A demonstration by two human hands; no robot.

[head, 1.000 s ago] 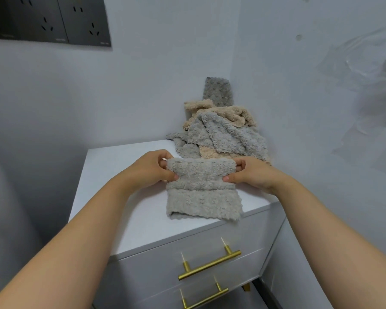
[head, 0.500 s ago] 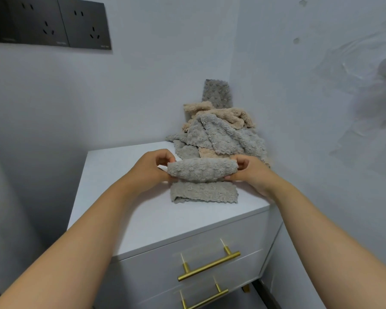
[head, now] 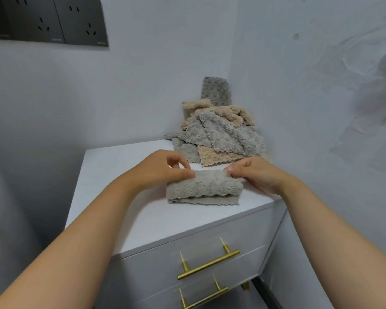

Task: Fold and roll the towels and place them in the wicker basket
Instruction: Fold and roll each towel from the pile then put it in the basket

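Observation:
A grey fluffy towel (head: 204,188) lies rolled almost to its end on the white cabinet top (head: 125,175), with only a thin strip of its loose edge showing at the front. My left hand (head: 163,169) pinches the roll's left end between thumb and fingers. My right hand (head: 252,172) pinches its right end the same way. Behind the roll, a heap of grey and beige towels (head: 218,134) is piled in the corner against the walls. No wicker basket is in view.
The cabinet has two drawers with gold bar handles (head: 207,263) at its front. White walls close in at the back and the right. Dark wall sockets (head: 47,18) sit high on the left. The cabinet's right edge drops to the floor.
The towel has been rolled toward me: a second ago a long flat part lay in front, now only a thin strip does. Both hands came nearer with the roll.

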